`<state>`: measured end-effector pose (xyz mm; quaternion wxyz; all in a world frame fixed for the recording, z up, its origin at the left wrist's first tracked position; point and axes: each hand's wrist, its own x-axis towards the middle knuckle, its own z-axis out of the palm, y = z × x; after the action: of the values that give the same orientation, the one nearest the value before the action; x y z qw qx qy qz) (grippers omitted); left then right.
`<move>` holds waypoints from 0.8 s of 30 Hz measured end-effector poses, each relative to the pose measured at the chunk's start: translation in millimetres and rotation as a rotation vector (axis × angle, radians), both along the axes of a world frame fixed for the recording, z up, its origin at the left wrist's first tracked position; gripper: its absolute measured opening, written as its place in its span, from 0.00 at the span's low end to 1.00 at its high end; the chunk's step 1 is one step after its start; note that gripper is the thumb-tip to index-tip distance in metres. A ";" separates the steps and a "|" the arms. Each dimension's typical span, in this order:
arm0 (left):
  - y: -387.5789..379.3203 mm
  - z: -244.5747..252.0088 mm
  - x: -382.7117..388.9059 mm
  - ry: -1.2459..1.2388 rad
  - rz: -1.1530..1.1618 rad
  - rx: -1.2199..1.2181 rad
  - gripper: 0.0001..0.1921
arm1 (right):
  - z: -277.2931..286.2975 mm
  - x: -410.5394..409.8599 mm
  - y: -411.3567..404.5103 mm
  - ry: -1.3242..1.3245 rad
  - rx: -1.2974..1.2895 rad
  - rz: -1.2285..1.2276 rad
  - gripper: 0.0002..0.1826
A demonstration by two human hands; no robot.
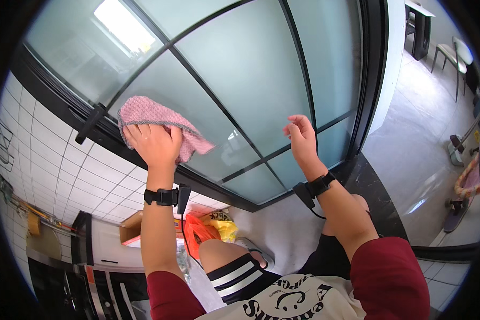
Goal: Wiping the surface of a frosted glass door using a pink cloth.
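A pink cloth with a grey edge lies under my left hand, whose fingers press it against the lower left part of a frosted glass door with a black frame. One corner of the cloth hangs free to the right. The door's black handle is just left of the cloth. My right hand is raised in front of the glass, fingers loosely curled, with nothing seen in it. Both wrists wear black straps with small devices and cables.
Below left, a cardboard box, a red plastic bag and a yellow bag stand by the white-tiled wall. At right, a doorway shows a chair, a dustpan and a skateboard.
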<state>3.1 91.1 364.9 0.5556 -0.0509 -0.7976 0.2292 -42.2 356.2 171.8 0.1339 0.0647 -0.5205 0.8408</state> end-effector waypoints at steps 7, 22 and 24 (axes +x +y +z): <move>68.1 1.1 -29.2 -0.039 -0.104 -0.043 0.19 | 7.8 5.3 20.3 0.178 0.648 -0.584 0.32; 121.8 -53.1 -44.1 -0.420 -0.399 -0.223 0.21 | -5.7 2.2 9.3 0.288 0.678 -0.528 0.31; 85.5 -51.9 -21.3 -0.525 -0.146 -0.162 0.23 | -9.6 -0.4 13.9 0.287 0.705 -0.523 0.31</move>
<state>-18.2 176.7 312.9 0.3393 -0.2102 -0.8875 0.2303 -42.6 370.0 162.2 0.3819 0.0886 -0.7499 0.5328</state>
